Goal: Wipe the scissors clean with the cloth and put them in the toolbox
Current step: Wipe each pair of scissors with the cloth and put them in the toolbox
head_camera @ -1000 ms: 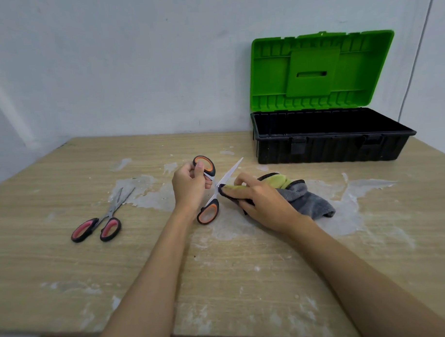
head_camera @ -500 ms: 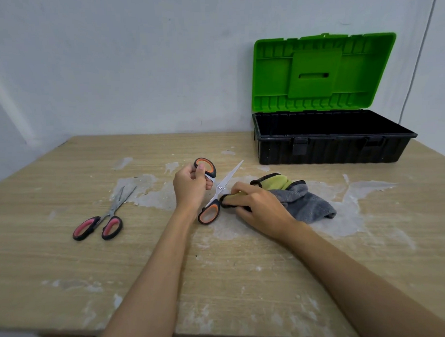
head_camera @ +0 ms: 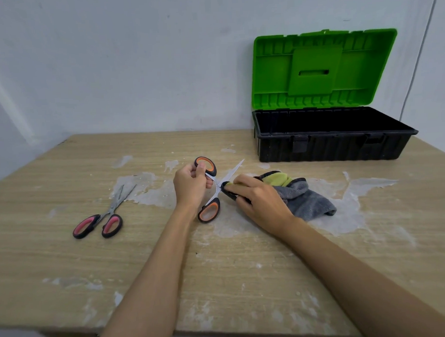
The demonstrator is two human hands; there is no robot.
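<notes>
Orange-handled scissors (head_camera: 209, 191): spread open above the table (head_camera: 68, 262); I see my left hand (head_camera: 190, 185) gripping the upper loop.
Cloth (head_camera: 300, 196): grey and yellow, my right hand (head_camera: 259, 201) pinching it round one blade.
Count: two scissors, pink-handled pair (head_camera: 102, 218) lying left; one toolbox (head_camera: 326, 137), lid up.

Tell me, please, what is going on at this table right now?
A person is cleaning a pair of orange-handled scissors. The left hand grips one handle loop, with the blades spread open. The right hand presses a grey and yellow-green cloth against one blade. A second pair, pink-handled scissors, lies untouched on the worn wooden table. The black toolbox with the green lid stands open at the back.
</notes>
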